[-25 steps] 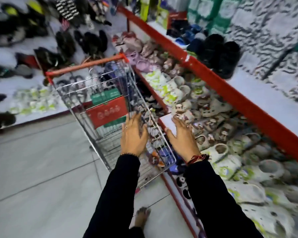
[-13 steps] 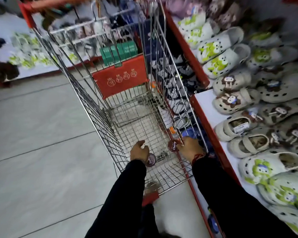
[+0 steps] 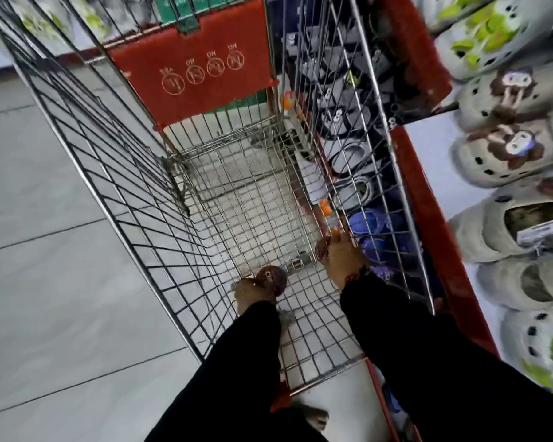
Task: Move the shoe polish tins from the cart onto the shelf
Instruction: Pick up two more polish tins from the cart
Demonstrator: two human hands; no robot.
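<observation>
Both my hands are down inside the wire shopping cart [image 3: 115, 173], near its floor. My left hand [image 3: 251, 293] is closed around a round dark-red shoe polish tin [image 3: 272, 278], held near the cart's left side. My right hand [image 3: 342, 261] grips a second dark-red tin [image 3: 322, 248] close to the right wall of the cart. A small metal object lies on the cart floor between my hands. The white shelf [image 3: 434, 161] with its red front edge runs along the right.
Pale clogs with cartoon faces [image 3: 505, 148] fill the shelf on the right. Darker shoes show through the cart's right wall on a lower shelf. A red flap [image 3: 201, 78] closes the cart's far end. Grey tiled floor [image 3: 45, 250] lies to the left. A bare foot [image 3: 310, 416] is below.
My hands went from the cart's rim down to its floor and each closed on a tin. My head has leaned in closer over the cart.
</observation>
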